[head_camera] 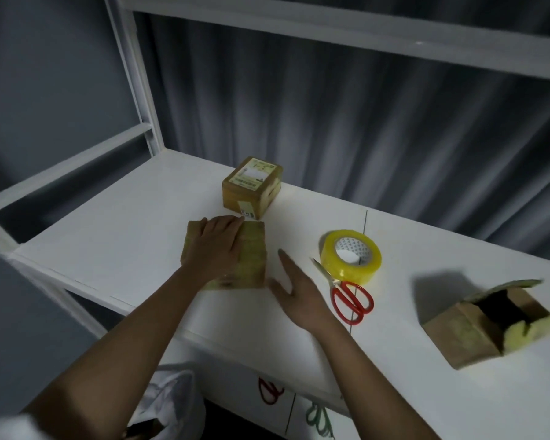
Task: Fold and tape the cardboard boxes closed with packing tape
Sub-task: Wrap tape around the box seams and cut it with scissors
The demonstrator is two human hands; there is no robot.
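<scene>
A small closed cardboard box [251, 249] with glossy tape over its top sits near the middle of the white table [115, 236]. My left hand [215, 246] lies flat on top of it, fingers together. My right hand [296, 290] hovers just right of the box, fingers spread, holding nothing. A roll of clear yellowish packing tape [351, 257] lies flat to the right, with red-handled scissors [346, 293] beside it. An open cardboard box [477, 328] with raised flaps stands at the far right. A taped, labelled box [251, 187] stands behind.
White shelf frame posts [140, 90] rise at the left and an upper shelf beam [362, 30] crosses overhead. A grey curtain [362, 128] hangs behind the table. Below the front edge are white cloth [169, 398] and drawer fronts with red and green marks.
</scene>
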